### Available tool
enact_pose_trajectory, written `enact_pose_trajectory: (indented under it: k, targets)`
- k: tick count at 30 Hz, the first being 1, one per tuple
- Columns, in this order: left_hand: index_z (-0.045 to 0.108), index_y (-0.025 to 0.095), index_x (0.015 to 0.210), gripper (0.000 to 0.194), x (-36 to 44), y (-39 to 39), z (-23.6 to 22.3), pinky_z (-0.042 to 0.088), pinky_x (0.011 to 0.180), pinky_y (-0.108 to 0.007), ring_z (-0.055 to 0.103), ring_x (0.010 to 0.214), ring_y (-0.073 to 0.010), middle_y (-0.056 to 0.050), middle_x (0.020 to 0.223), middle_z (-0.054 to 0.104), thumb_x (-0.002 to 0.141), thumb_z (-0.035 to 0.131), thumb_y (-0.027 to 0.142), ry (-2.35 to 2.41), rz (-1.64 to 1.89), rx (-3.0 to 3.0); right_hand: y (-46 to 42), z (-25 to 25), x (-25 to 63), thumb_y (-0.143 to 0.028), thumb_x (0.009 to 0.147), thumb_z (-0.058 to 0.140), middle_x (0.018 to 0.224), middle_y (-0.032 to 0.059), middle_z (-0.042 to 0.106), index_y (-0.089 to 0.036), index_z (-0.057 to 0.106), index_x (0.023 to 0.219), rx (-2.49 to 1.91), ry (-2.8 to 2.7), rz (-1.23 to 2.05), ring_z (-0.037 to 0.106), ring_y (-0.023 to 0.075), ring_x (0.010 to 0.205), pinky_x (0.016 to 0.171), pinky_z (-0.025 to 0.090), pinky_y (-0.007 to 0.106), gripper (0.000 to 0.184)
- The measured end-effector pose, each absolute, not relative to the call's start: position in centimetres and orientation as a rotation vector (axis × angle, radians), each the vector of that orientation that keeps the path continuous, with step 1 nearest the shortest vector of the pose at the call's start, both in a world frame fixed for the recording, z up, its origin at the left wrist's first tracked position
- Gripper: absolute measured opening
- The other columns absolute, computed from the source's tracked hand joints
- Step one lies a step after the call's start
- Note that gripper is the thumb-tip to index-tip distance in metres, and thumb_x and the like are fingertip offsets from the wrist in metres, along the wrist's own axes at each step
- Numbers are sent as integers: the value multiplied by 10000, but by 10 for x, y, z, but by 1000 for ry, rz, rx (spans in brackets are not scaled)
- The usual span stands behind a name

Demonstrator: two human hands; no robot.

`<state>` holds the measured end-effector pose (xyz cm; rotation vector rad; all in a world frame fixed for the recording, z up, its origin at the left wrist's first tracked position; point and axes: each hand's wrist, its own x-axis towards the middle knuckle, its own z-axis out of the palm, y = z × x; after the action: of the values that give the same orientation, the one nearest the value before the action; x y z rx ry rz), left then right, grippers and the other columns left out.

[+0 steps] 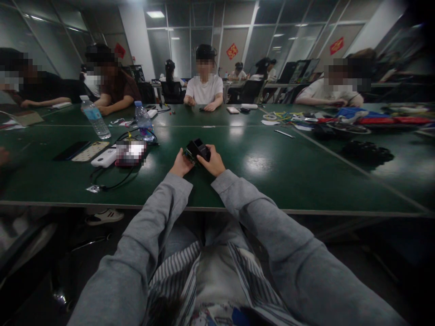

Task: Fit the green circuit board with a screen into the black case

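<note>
Just above the green table, a black box-shaped device [198, 147] is held between both my hands. A small green piece that looks like a circuit board [189, 156] shows at its lower left side; I cannot tell if it is attached. My left hand [182, 164] is closed around this lower left side, with its fingers partly hidden. From the right, my right hand [215, 161] grips the black body, thumb on the near face and fingers over the top.
Left on the green table [272, 181] are water bottles [95, 118], phones [90, 151], a white power bank [104, 156] and a black cable [124, 181]. A pen [284, 134], tangled wires [288, 118] and a black bundle [367, 151] lie right. Several people sit around.
</note>
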<state>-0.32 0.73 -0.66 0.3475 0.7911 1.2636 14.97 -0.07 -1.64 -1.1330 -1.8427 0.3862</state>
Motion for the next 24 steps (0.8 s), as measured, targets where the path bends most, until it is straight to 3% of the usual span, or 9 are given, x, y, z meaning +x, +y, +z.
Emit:
enact_pose_trajectory:
  k: [3,13,24]
  targets:
    - [628,138,992,516,-3,6,-5,496,677,-315,612,630,-199,-74,662,642,959,314,546,747,1239,358,-2,-14,151,-540,794,593,1079,124,656,-191,438,1236,-1144,-1775,332,655,295,943,856,510,447,584]
    - [614,104,1154,490,-2,6,-5,522,756,-313,675,727,-191,-105,799,715,985,321,459,635,1222,393,8,-14,160,-564,834,554,1097,107,655,-218,422,1247,-1177,-1591,242,655,262,933,849,506,409,555]
    - [620,156,1082,414,-2,13,-12,527,777,-338,681,791,-199,-88,856,715,987,327,432,621,1263,356,21,-19,169,-492,805,603,1134,144,644,-189,458,1243,-1338,-1536,286,639,306,1012,913,484,486,552]
